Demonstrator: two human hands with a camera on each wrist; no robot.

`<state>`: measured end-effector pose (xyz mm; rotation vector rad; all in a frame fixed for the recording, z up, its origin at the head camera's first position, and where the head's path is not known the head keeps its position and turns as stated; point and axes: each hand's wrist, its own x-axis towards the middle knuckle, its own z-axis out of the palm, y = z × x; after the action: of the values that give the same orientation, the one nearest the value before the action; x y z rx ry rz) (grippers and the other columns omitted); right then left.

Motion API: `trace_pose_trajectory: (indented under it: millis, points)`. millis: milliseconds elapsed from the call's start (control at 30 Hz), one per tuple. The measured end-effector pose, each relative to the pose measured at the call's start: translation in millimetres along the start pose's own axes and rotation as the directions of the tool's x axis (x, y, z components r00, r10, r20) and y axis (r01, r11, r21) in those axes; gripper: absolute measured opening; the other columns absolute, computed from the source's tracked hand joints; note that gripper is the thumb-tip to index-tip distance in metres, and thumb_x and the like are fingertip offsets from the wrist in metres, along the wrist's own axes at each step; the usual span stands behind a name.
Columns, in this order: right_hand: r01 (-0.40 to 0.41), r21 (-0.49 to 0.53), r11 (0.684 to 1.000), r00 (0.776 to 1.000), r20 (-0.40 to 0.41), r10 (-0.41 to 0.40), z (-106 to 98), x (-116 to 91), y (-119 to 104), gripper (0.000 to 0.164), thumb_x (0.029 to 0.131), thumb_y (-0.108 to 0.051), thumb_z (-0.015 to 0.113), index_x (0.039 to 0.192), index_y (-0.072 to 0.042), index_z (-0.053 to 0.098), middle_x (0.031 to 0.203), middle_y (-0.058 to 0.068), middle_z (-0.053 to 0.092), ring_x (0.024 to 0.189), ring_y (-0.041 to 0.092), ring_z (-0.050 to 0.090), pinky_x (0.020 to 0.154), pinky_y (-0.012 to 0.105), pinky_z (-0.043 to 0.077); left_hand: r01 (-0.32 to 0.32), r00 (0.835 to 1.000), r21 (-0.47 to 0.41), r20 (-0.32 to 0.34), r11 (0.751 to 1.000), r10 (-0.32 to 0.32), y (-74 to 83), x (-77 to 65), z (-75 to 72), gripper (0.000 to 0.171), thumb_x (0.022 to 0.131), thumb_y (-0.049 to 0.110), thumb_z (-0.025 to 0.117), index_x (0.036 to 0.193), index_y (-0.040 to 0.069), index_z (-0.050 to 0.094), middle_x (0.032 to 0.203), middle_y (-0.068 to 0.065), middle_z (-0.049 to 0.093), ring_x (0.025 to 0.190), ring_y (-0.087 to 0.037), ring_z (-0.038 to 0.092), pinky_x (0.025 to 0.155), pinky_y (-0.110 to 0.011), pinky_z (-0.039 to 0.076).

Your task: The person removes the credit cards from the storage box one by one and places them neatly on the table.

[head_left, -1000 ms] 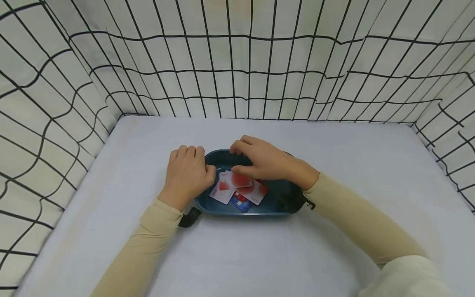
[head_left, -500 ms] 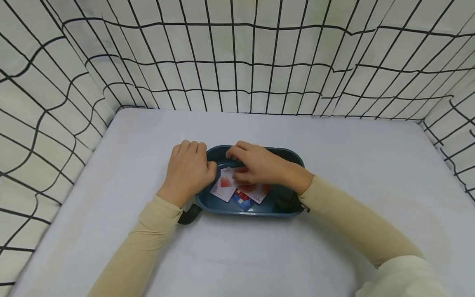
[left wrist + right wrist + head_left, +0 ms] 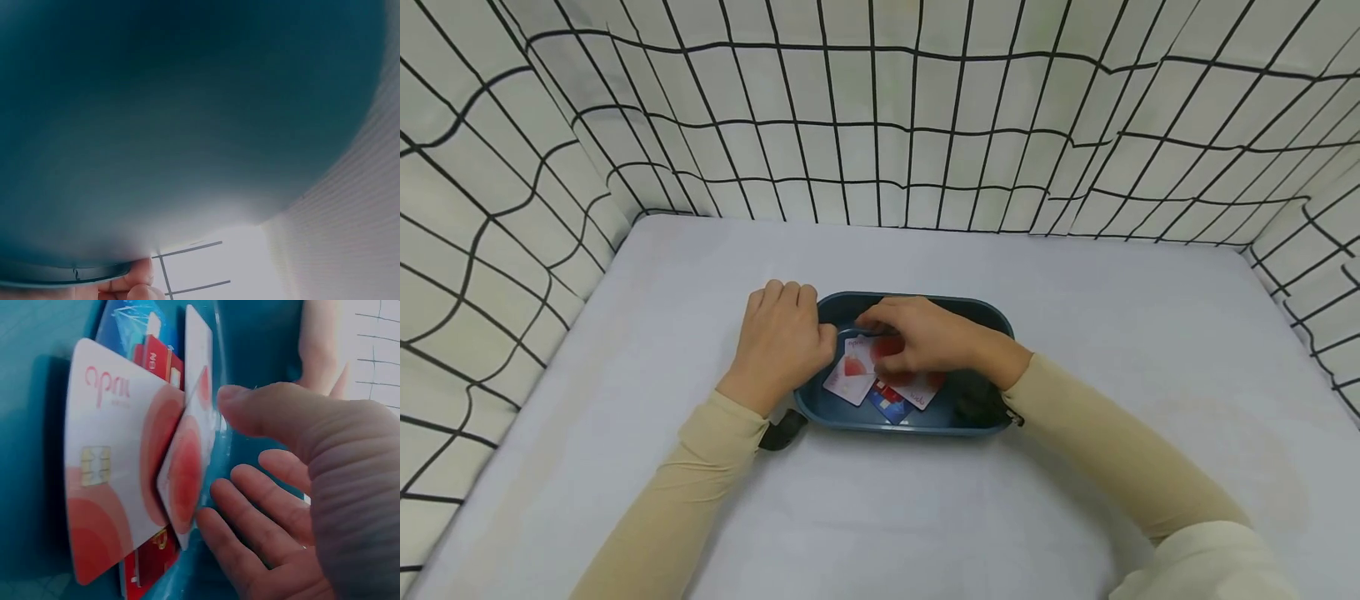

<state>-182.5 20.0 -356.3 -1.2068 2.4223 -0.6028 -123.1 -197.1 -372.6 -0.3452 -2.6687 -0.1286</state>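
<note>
In the head view, a blue oblong tray (image 3: 902, 429) stands on the white table with several bank cards in it. My left hand (image 3: 784, 343) grips the tray's left end, and its fingertips show by the rim (image 3: 94, 274) in the left wrist view. Inside the tray, white cards with red circles (image 3: 857, 360) overlap a blue card (image 3: 890, 403). My right hand (image 3: 928, 335) reaches in over them, thumb apart from its fingers. From the right wrist, a white chip card (image 3: 119, 456) and a red card (image 3: 156, 365) are visible; the fingertips are close to the pile, pinching nothing.
A black wire grid (image 3: 910, 125) against pale walls rises behind the table (image 3: 887, 517) and along both sides. A small black device (image 3: 782, 430) sits under the left wrist. A dark shape (image 3: 981, 404) lies below the right wrist, over the tray's right end.
My right hand has come down a little towards the cards, covering more of the upper ones. The left hand keeps its hold on the tray. The head view has shifted slightly.
</note>
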Motion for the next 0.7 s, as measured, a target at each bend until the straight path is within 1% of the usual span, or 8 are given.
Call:
trace_pose_trajectory:
  millis: [133, 300, 533, 700]
  points:
    - [-0.005, 0.019, 1.0, 1.0, 0.031, 0.004, 0.6, 0.4, 2.5, 0.056, 0.091, -0.024, 0.074, 0.143, -0.008, 0.058, 0.14, 0.007, 0.064, 0.123, 0.019, 0.064, 0.109, 0.036, 0.052, 0.016, 1.0, -0.012, 0.022, 1.0, -0.015, 0.3, 0.7, -0.9, 0.019, 0.087, 0.017, 0.056, 0.082, -0.001, 0.057, 0.076, -0.016, 0.056, 0.079, -0.036, 0.051, 0.078, -0.048, 0.044]
    - [-0.007, 0.041, 0.999, 0.999, 0.044, 0.005, 1.1, 0.8, 5.1, 0.053, 0.091, -0.019, 0.075, 0.14, -0.01, 0.059, 0.138, 0.005, 0.064, 0.121, 0.019, 0.065, 0.108, 0.036, 0.053, 0.024, 0.999, -0.027, 0.037, 0.999, -0.023, 0.4, 0.7, -2.1, 0.02, 0.088, 0.018, 0.056, 0.083, -0.001, 0.057, 0.078, -0.016, 0.058, 0.082, -0.036, 0.052, 0.081, -0.049, 0.044]
    - [0.026, 0.056, 0.998, 0.997, 0.069, -0.03, 1.6, 0.1, 8.1, 0.047, 0.091, -0.014, 0.075, 0.137, -0.013, 0.062, 0.138, 0.004, 0.064, 0.121, 0.019, 0.061, 0.112, 0.036, 0.05, 0.031, 0.998, -0.038, 0.06, 0.999, -0.029, 0.5, 1.8, -2.5, 0.02, 0.088, 0.018, 0.055, 0.084, -0.001, 0.058, 0.08, -0.016, 0.059, 0.084, -0.036, 0.052, 0.083, -0.049, 0.044]
    - [0.02, 0.061, 0.998, 0.996, 0.087, -0.026, 3.7, 0.0, 8.6, 0.046, 0.091, -0.011, 0.074, 0.135, -0.014, 0.063, 0.136, 0.003, 0.063, 0.12, 0.018, 0.059, 0.111, 0.036, 0.051, 0.035, 0.997, -0.046, 0.068, 0.998, -0.032, 0.1, 1.5, -2.3, 0.021, 0.089, 0.018, 0.053, 0.086, -0.002, 0.059, 0.08, -0.016, 0.06, 0.084, -0.036, 0.052, 0.082, -0.049, 0.044]
